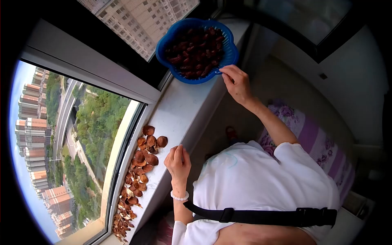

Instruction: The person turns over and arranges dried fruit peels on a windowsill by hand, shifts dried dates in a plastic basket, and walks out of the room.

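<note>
My right hand (237,83) pinches the rim of a blue plastic basket (230,49) with slotted sides, at the far end of the window sill. Inside the basket lies a heap of dark red, wrinkled dried fruit that looks like jujubes (194,51). My left hand (178,163), with a white bead bracelet (179,197) at the wrist, is above the front edge of the sill. Its fingers are drawn together; whatever they hold, if anything, is hidden. Just left of it, brown, curled dried pieces (151,158) lie in a long row along the window.
The pale sill (185,108) runs along a window (98,134) that looks out on high buildings and trees. To my right stands something covered with purple floral cloth (314,134). A dark-framed glass pane (310,20) is at the upper right.
</note>
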### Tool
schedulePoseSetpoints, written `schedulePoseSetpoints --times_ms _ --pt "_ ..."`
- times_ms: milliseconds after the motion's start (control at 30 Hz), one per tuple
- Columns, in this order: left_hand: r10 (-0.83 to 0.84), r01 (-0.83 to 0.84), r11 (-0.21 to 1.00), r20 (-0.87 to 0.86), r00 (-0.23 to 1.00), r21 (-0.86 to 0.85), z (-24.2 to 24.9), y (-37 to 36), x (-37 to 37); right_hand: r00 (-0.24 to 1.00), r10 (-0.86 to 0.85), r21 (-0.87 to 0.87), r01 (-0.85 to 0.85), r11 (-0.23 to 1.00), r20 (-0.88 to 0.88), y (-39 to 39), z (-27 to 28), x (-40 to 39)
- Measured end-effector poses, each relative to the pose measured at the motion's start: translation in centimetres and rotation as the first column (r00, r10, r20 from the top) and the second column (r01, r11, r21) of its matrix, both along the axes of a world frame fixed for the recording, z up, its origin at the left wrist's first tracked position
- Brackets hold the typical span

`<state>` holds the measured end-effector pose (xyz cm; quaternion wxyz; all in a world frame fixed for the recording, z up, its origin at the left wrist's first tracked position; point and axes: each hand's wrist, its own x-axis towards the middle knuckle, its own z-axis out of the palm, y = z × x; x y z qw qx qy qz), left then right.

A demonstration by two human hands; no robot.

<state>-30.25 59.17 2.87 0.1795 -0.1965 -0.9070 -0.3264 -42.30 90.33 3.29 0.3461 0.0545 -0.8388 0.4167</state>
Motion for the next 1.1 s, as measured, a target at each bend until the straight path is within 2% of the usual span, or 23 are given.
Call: schedulePoseSetpoints --times_ms 33,100,133,233,400,433,533,567,633,767,833,933,1000,1033,1100 --pt "0.009 -0.009 1.000 0.005 1.000 -0.006 0.0 1.2 -0.8 1.000 0.009 -0.006 -0.009 1.000 0.005 1.2 1.0 -1.4" --pt "0.024 -0.024 1.000 -0.041 0.999 -0.009 -0.1 3.5 -2.3 0.994 0.107 0.226 -0.112 0.968 0.033 2.2 2.3 -4.5" --pt "0.021 -0.021 0.999 -0.016 1.000 -0.027 -0.2 4.5 -3.0 0.992 0.121 0.218 -0.126 0.968 0.036 2.1 2.3 -5.8" --pt "0.030 -0.033 0.999 -0.091 0.995 -0.036 -0.1 8.0 -5.6 0.935 0.297 0.476 -0.354 0.805 0.193 1.0 2.0 -9.7" --pt "0.076 -0.080 0.993 -0.049 0.996 -0.085 0.2 11.1 -8.3 0.849 0.404 0.596 -0.528 0.605 0.342 -1.1 1.8 -12.2" --pt "0.087 -0.091 0.992 -0.044 0.995 -0.091 0.3 11.5 -8.7 0.842 0.415 0.590 -0.538 0.602 0.344 -0.8 1.6 -12.9" --pt "0.092 -0.094 0.989 -0.026 0.995 -0.111 0.4 12.7 -9.8 0.883 0.259 0.665 -0.466 0.584 0.391 1.0 1.3 -16.1" --pt "0.089 -0.089 0.990 -0.008 0.996 -0.107 0.4 12.9 -10.0 0.877 0.242 0.622 -0.468 0.628 0.415 1.8 1.4 -16.6" --pt "0.093 -0.090 0.989 0.023 0.995 -0.116 0.3 13.0 -10.3 0.877 0.230 0.629 -0.465 0.623 0.421 3.2 1.7 -17.4" --pt "0.097 -0.094 0.993 0.043 0.994 -0.068 -0.2 12.5 -11.0 0.948 0.152 0.613 -0.299 0.731 0.280 5.2 0.7 -18.3" --pt "0.103 -0.101 0.994 0.069 0.992 -0.032 -0.5 12.2 -11.3 0.975 0.036 0.732 -0.188 0.655 0.219 6.2 0.9 -18.6" --pt "0.078 -0.079 0.997 0.069 0.995 0.013 -0.5 11.5 -12.0 0.950 -0.022 0.721 -0.221 0.657 0.311 6.1 1.6 -17.4" --pt "0.085 -0.108 0.982 0.149 0.985 0.157 -0.8 11.5 -12.4 0.950 0.010 0.708 -0.240 0.664 0.313 4.3 1.9 -15.9" --pt "0.078 -0.103 0.980 0.152 0.985 0.168 -1.1 11.4 -12.6 0.948 0.045 0.684 -0.259 0.682 0.314 3.2 1.8 -15.2" --pt "0.038 -0.096 0.959 0.214 0.976 0.267 -1.6 11.1 -13.2 0.907 0.191 0.575 -0.389 0.719 0.375 1.1 0.9 -14.0"
